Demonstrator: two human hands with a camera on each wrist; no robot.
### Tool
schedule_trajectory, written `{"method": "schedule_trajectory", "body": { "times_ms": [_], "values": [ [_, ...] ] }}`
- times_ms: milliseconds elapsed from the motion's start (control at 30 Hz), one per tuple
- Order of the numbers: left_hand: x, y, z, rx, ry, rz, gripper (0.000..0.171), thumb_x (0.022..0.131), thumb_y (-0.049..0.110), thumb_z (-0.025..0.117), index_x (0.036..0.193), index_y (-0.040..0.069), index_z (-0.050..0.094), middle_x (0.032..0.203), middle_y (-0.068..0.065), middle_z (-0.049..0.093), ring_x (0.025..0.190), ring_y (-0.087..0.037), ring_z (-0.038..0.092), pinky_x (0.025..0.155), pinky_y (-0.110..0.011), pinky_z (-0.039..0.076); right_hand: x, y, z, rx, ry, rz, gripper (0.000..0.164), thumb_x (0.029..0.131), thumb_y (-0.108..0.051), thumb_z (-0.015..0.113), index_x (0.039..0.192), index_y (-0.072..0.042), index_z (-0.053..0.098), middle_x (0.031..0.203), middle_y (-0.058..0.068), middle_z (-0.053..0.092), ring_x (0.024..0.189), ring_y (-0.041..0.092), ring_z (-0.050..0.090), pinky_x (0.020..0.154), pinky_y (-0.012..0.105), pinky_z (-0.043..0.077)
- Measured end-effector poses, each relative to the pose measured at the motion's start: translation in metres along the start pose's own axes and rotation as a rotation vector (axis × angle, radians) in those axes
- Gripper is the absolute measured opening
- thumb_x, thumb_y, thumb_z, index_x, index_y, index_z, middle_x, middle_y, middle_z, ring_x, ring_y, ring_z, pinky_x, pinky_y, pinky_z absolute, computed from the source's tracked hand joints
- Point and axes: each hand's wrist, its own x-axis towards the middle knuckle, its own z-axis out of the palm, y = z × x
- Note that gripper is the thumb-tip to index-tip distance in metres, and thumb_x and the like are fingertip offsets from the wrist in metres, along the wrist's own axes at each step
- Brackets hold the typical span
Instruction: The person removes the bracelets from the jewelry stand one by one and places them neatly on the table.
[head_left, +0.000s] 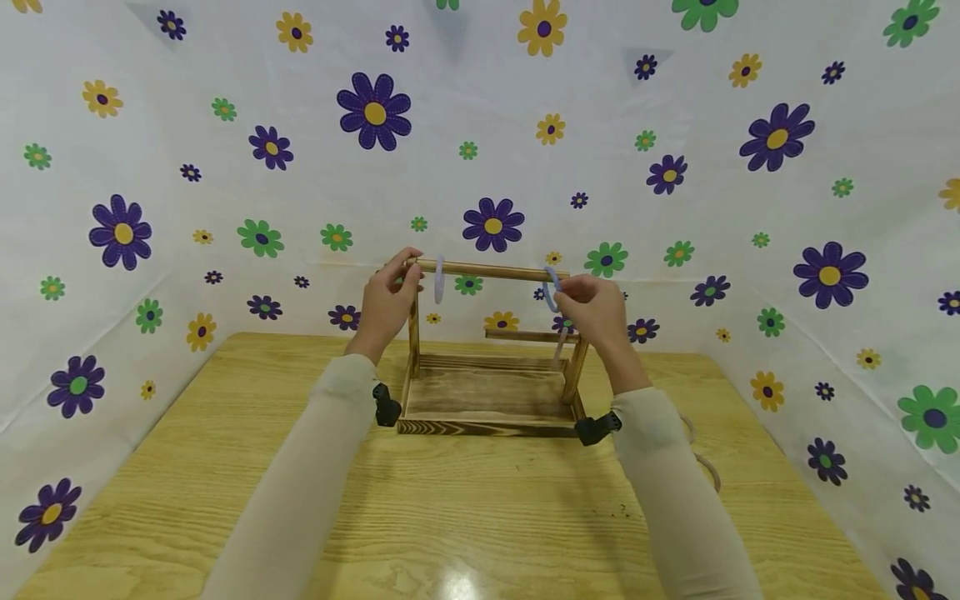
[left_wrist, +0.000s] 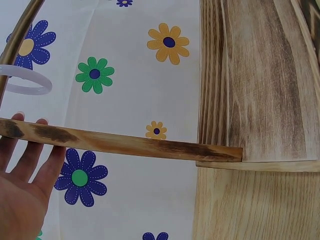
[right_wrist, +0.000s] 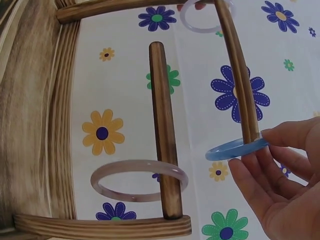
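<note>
A wooden two-bar stand sits on the table. My left hand grips the top of its left post, thumb in front; in the left wrist view several fingers lie behind the post. Near the free right end of the upper bar, my right hand pinches a blue bangle, which encircles the bar. A pale lavender bangle hangs farther left on that bar, close to my left hand. Around the lower bar hangs a translucent greyish-pink bangle, beside the short right post.
Two tan rings, one of them nearer the front, lie on the table by my right sleeve, which partly hides them. Flower-printed cloth stands behind the stand and along both sides. Small dark specks dot the tabletop at right.
</note>
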Motion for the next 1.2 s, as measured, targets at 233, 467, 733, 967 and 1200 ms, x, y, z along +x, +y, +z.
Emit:
{"method": "schedule_trajectory", "body": {
  "times_ms": [233,467,733,967,1200],
  "values": [
    [0.0,-0.001,0.0,-0.005,0.002,0.006,0.038,0.111,0.031,0.048,0.144,0.014,0.057,0.127,-0.021,0.067,0.109,-0.033,0.072,0.094,-0.044,0.059,0.004,0.004,-0.009,-0.046,-0.011,0.003,0.027,0.097,-0.013,0.067,0.118,0.003,0.073,0.113,0.024,0.075,0.082,0.007,0.066,0.069,0.011,0.051],
    [0.0,-0.002,0.0,0.012,0.009,0.011,0.04,0.111,0.032,0.047,0.144,0.013,0.056,0.125,-0.016,0.069,0.108,-0.031,0.072,0.09,-0.035,0.06,0.006,0.007,-0.02,-0.073,-0.002,0.017,0.029,0.098,-0.013,0.065,0.12,0.004,0.072,0.113,0.025,0.075,0.077,0.005,0.066,0.069,0.012,0.051],
    [0.0,0.0,0.001,0.013,0.002,0.004,0.04,0.111,0.033,0.047,0.145,0.014,0.056,0.126,-0.015,0.069,0.109,-0.031,0.072,0.089,-0.036,0.06,0.006,0.011,-0.034,-0.078,0.017,0.023,0.031,0.098,-0.012,0.065,0.122,0.007,0.07,0.115,0.028,0.073,0.08,0.008,0.07,0.066,0.007,0.052],
    [0.0,0.0,0.002,0.008,0.004,-0.004,0.039,0.111,0.032,0.047,0.145,0.014,0.056,0.127,-0.016,0.068,0.109,-0.033,0.072,0.092,-0.046,0.06,0.001,0.011,-0.053,-0.127,0.006,0.051,0.032,0.099,-0.013,0.064,0.123,0.006,0.069,0.118,0.029,0.072,0.102,0.04,0.074,0.064,0.005,0.051],
    [-0.001,0.001,0.001,-0.032,-0.001,-0.012,0.039,0.111,0.029,0.048,0.146,0.013,0.055,0.126,-0.02,0.066,0.11,-0.039,0.07,0.094,-0.056,0.057,-0.008,0.01,-0.071,-0.221,-0.076,0.064,0.031,0.1,-0.015,0.064,0.122,0.006,0.069,0.115,0.029,0.072,0.096,0.038,0.074,0.07,0.014,0.056]
  ]
}}
